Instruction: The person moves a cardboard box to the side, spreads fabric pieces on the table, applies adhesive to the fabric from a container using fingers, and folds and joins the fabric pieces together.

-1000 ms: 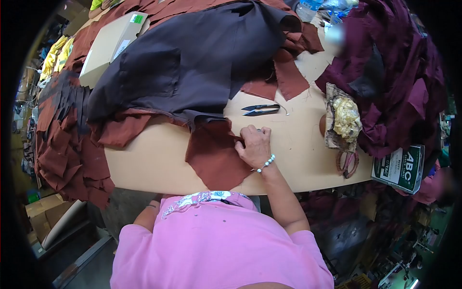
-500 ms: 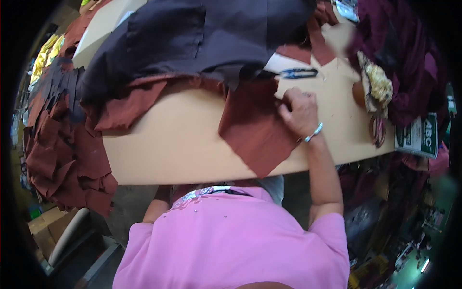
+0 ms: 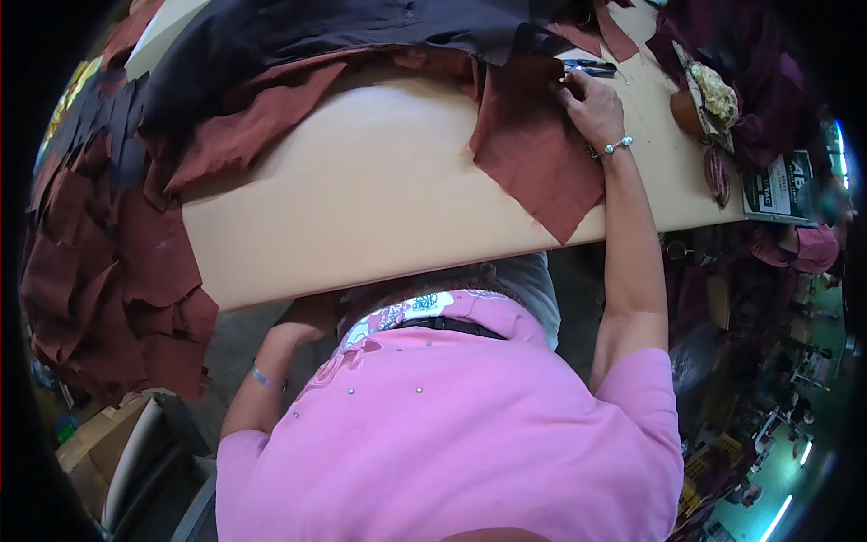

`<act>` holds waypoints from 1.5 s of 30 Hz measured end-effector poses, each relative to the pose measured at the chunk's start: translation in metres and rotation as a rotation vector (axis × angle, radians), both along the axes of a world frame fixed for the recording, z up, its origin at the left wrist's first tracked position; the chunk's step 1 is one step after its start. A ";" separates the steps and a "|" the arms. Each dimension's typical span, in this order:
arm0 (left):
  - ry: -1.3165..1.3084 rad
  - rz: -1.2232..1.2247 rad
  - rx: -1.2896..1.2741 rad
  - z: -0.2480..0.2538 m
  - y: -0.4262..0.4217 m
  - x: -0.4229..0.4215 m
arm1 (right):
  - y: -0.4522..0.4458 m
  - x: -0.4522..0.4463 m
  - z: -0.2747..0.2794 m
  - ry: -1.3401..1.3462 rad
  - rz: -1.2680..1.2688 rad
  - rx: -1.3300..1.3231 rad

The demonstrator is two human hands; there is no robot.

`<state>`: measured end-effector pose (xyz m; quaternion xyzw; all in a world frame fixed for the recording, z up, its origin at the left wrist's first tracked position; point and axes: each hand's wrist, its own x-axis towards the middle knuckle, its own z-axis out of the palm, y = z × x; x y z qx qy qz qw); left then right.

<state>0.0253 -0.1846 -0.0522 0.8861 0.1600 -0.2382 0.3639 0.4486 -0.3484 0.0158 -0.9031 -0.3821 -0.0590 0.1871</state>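
Observation:
My right hand (image 3: 593, 110) is at the right edge of a rust-brown cloth piece (image 3: 537, 154), its fingers curled and pinched on that edge. The cloth lies on the tan tabletop, one pointed corner towards me. Just beyond my fingertips lies a pair of blue thread snips (image 3: 591, 67), partly covered. My left hand (image 3: 314, 316) is low at the near table edge, beside my waist; its fingers are hidden there. A large dark cloth (image 3: 361, 32) spreads across the far side, with more rust-brown cloth showing from under it.
Rust-brown and dark cloth pieces (image 3: 117, 289) hang in a heap over the table's left end. On the right are maroon cloth (image 3: 768, 117), a yellowish crumpled bundle (image 3: 716, 95), dark-handled scissors (image 3: 717, 176) and a green-white ABC box (image 3: 778, 188). A person in pink (image 3: 813, 248) is beyond.
My view has shifted, so the table appears higher. My right hand has moved closer to the snips, its fingers more curled at the cloth edge. More of my left forearm shows.

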 end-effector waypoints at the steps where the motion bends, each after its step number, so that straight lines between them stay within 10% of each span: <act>1: 0.017 -0.015 -0.052 0.021 -0.005 0.006 | 0.000 0.001 0.001 0.015 -0.005 0.005; 5: 0.151 -0.058 -0.460 0.098 -0.006 0.041 | 0.000 0.005 -0.002 -0.015 -0.032 -0.010; 12: -0.420 0.031 -0.607 0.119 0.005 0.057 | 0.002 -0.003 -0.002 -0.233 0.016 -0.028; 15: -0.719 -0.041 -0.248 0.109 0.007 0.064 | 0.001 -0.001 -0.003 -0.244 0.040 -0.015; 45: -0.756 0.137 0.124 0.095 -0.001 0.097 | -0.007 -0.024 0.007 -0.114 0.400 0.178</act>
